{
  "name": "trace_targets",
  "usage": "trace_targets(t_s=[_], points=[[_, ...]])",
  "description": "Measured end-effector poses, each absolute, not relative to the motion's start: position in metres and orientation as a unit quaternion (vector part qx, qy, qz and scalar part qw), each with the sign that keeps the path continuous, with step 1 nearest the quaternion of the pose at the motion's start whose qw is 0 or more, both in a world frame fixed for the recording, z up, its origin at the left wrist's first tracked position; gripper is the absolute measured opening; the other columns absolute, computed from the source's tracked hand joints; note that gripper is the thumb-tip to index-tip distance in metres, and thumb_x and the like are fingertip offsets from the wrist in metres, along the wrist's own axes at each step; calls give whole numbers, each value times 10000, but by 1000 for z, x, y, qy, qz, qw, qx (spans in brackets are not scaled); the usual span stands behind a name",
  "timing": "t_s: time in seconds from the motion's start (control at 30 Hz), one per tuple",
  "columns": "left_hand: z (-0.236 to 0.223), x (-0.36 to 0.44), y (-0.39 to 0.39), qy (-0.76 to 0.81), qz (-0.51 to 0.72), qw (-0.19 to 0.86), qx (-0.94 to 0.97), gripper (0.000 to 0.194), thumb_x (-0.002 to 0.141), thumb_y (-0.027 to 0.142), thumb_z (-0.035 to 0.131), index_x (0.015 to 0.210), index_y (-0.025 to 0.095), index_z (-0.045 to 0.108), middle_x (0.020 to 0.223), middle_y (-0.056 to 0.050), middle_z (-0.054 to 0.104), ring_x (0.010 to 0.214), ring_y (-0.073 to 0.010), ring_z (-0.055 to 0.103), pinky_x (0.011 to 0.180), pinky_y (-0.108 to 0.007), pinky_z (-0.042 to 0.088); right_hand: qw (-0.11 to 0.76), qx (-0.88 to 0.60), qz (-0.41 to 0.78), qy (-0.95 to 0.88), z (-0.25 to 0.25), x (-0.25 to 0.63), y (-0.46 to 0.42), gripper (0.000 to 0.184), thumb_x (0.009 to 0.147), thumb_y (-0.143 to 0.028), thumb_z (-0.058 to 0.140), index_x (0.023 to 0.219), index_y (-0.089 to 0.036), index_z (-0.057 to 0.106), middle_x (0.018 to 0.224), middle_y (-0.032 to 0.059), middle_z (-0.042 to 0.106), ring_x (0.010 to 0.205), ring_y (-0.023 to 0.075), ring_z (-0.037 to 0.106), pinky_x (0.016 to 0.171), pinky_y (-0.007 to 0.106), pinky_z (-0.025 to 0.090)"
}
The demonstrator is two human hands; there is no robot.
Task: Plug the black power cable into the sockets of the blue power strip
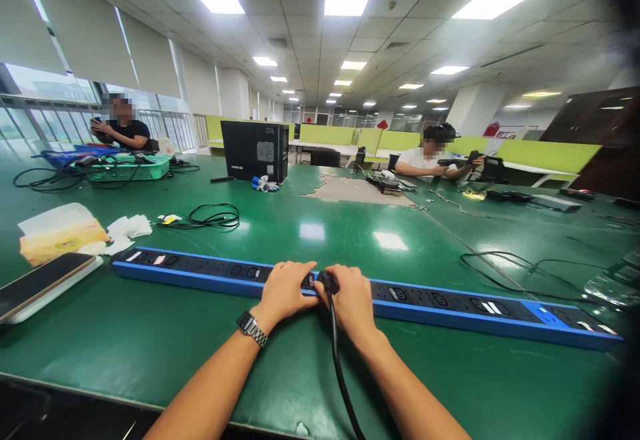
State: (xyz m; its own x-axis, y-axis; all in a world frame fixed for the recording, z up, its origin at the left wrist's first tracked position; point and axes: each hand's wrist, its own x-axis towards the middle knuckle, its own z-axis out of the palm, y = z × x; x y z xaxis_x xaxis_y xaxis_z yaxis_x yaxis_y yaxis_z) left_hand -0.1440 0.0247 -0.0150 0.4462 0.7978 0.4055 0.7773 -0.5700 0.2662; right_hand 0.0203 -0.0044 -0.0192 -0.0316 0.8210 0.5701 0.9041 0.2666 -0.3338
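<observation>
A long blue power strip (200,279) with black sockets lies across the green table in front of me. My right hand (350,297) grips a black power plug (327,282) at the strip's middle; whether its pins are inside a socket is hidden. From the plug a black cord (336,353) runs down toward me, over the table's near edge. Just left of the plug, my left hand (287,290) is wrapped over the strip, thumb and fingers on its two long sides. A metal watch sits on the left wrist.
A phone (45,283), tissue pack (63,233) and coiled black cable (210,217) lie at left. Farther back stand a green basket (130,168) and black computer case (255,152). Loose cables (530,267) lie at right. Two people sit across the table.
</observation>
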Motion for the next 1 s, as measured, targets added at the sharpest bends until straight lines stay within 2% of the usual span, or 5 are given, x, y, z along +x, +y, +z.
trace_targets(t_s=[0.2, 0.37, 0.5, 0.57, 1.0], points=[[-10, -149, 22, 448, 255, 47, 856, 677, 748, 437, 747, 1350, 240, 506, 1250, -66, 644, 1136, -279, 567, 1013, -442, 399, 351, -603, -80, -712, -31, 82, -4, 510, 779, -566, 620, 1197, -274, 615, 1151, 66, 689, 1077, 281, 572, 1009, 547, 287], [-8, -143, 21, 405, 298, 88, 860, 605, 796, 315, 707, 1361, 283, 492, 1226, -27, 654, 1103, -225, 581, 972, -373, 439, 342, -749, -97, -558, -39, 171, -1, 466, 811, -610, 495, 875, -210, 727, 924, 118, 740, 903, 309, 629, 824, 467, 405], [-5, -130, 23, 407, 350, 117, 835, 352, 836, 164, 630, 1166, 287, 644, 1107, 6, 708, 1016, -200, 618, 912, -339, 465, 342, -769, -129, -525, -45, 192, -3, 421, 836, -525, 445, 821, -220, 734, 900, 105, 738, 914, 296, 621, 822, 439, 396], [-3, -119, 21, 404, 398, 118, 815, 328, 849, 135, 593, 1135, 282, 657, 1116, 8, 708, 1029, -199, 613, 916, -339, 464, 349, -766, -137, -523, -47, 188, -4, 418, 837, -513, 435, 802, -225, 735, 884, 96, 737, 915, 290, 614, 829, 437, 388], [-10, -12, 6, 464, 347, 125, 806, 227, 913, 293, 601, 1132, 282, 659, 967, -30, 722, 902, -232, 635, 799, -371, 461, 371, -765, -135, -509, -49, 184, -4, 344, 809, -450, 466, 811, -237, 737, 898, 76, 739, 920, 272, 596, 846, 429, 365]])
